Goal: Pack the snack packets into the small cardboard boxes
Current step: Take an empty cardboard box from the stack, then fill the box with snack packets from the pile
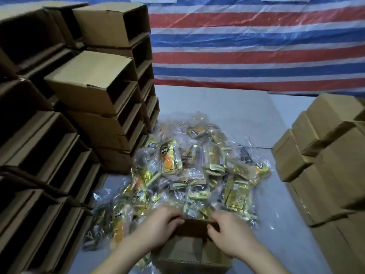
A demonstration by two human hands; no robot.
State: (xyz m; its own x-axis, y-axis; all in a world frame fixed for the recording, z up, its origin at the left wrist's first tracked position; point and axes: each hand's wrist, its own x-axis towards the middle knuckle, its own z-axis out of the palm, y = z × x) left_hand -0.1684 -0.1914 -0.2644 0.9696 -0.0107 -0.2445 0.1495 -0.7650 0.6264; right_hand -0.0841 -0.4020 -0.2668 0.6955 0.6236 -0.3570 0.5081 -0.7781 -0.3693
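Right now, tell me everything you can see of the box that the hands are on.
The box is small, brown corrugated cardboard, standing at the near table edge against the packet pile. Its top looks folded shut, with a dark flap along the far edge. The left hand and right hand curl their fingers over that flap from either side. Its contents are hidden.

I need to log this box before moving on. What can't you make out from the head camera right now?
- Inside of the box: hidden by its flap and both hands, left hand, right hand.
- Packets: print blurred, count unclear in the heap.
- Box's near side: cut off by the bottom edge.
- Closed boxes: contents hidden.
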